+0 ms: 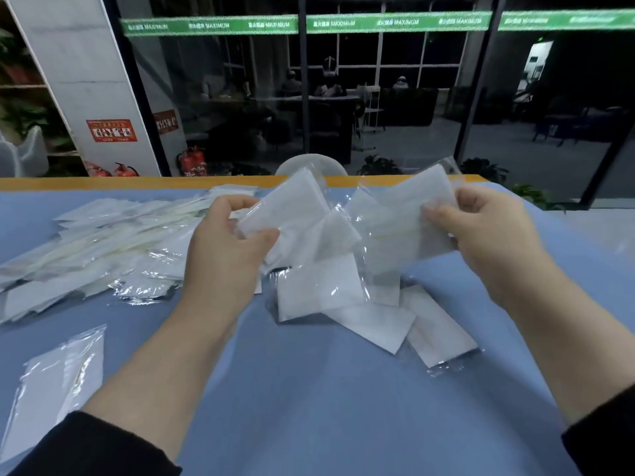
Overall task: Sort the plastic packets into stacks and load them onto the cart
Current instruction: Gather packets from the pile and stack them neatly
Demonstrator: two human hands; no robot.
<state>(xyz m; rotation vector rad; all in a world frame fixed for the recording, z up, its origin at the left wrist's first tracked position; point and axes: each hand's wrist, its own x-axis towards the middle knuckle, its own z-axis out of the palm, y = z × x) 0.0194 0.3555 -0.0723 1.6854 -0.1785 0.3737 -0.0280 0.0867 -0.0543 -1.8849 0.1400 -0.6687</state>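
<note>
My left hand point(225, 250) grips a bunch of clear plastic packets point(295, 214) with white contents, lifted above the blue table point(309, 389). My right hand point(481, 235) pinches another bunch of the same packets point(402, 218) beside it. Several loose packets point(347, 304) hang and lie below both hands on the table. A big spread pile of packets point(103, 242) covers the table's left side. No cart is in view.
One flat packet point(58, 379) lies near the front left edge. A white chair back point(311, 164) stands behind the table's far wooden edge. Beyond it are a dark glass wall, red fire extinguishers point(192, 161) and a white pillar.
</note>
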